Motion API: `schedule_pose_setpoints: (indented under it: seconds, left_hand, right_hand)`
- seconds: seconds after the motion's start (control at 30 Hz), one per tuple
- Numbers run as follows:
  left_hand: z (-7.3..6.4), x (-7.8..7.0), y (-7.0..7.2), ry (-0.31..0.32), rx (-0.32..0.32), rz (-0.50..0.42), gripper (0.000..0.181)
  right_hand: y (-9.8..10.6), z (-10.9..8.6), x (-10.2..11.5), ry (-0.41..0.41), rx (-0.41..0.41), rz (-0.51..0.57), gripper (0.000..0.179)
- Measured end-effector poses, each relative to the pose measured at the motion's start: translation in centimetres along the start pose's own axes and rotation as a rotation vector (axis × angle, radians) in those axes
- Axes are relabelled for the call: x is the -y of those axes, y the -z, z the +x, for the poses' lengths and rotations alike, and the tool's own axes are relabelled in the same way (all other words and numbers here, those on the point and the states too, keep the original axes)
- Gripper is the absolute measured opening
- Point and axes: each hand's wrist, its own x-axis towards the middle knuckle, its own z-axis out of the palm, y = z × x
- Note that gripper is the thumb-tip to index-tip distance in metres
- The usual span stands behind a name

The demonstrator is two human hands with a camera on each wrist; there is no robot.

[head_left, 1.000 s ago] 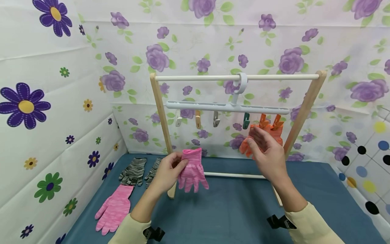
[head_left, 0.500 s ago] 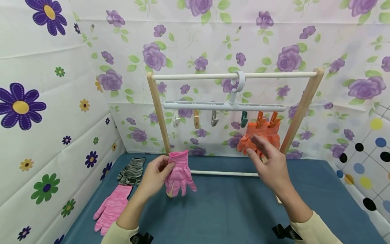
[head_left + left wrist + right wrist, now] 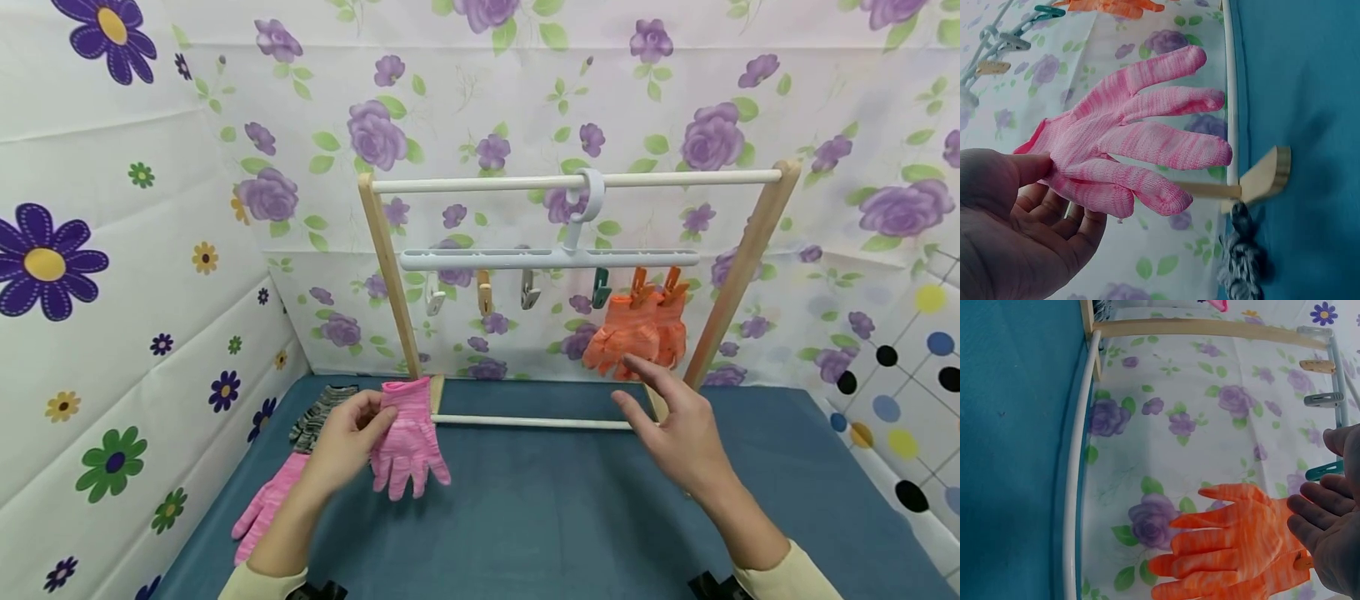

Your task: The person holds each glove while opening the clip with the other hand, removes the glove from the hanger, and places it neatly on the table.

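Note:
A pink knitted glove point(image 3: 408, 442) hangs fingers down from my left hand point(image 3: 347, 442), which pinches it near the cuff between thumb and fingers. In the left wrist view the thumb presses on the glove point(image 3: 1116, 131) beside its cuff. My right hand point(image 3: 678, 425) holds nothing, its thumb apart from the fingers. Just behind it, orange gloves point(image 3: 626, 333) hang from orange clothespins point(image 3: 639, 286) at the right end of a white hanger point(image 3: 525, 260). The right wrist view shows the orange gloves point(image 3: 1229, 544) below the relaxed fingers.
The hanger hooks over the top bar of a wooden rack point(image 3: 750, 258). Other clothespins dangle from it, among them a green one point(image 3: 601, 288) and a tan one point(image 3: 484, 292). Another pink glove point(image 3: 266, 504) and a grey striped glove point(image 3: 318, 412) lie on the blue table's left side.
My left hand has carried the pink glove leftward and slightly down. My right hand has drawn down and away from the orange gloves, which now show more fully.

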Motion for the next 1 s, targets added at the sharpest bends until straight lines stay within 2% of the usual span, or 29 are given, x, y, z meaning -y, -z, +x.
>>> schedule_pose_setpoints:
  seconds: [0.17, 0.3, 0.67, 0.83, 1.0]
  left_hand:
    - [-0.7, 0.6, 1.4, 0.051, 0.008, 0.023, 0.016]
    - [-1.1, 1.1, 2.5, 0.103, 0.038, 0.031, 0.019]
    - [-1.6, 4.1, 4.4, 0.251, 0.197, 0.030, 0.021]
    - [-1.7, 5.4, 4.8, 0.257, 0.255, 0.032, 0.019]
    - [-1.9, 6.7, 5.0, 0.256, 0.307, 0.043, 0.020]
  right_hand:
    - [0.3, -0.6, -0.3, -0.004, 0.034, -0.026, 0.056]
    - [0.5, -1.1, -0.6, 0.005, 0.051, -0.043, 0.059]
    - [0.9, -2.4, -1.2, -0.004, 0.077, -0.031, 0.062]
    - [1.1, -2.9, -1.4, 0.009, 0.068, -0.026, 0.062]
    - [1.1, -3.3, -1.7, -0.025, 0.081, -0.048, 0.062]
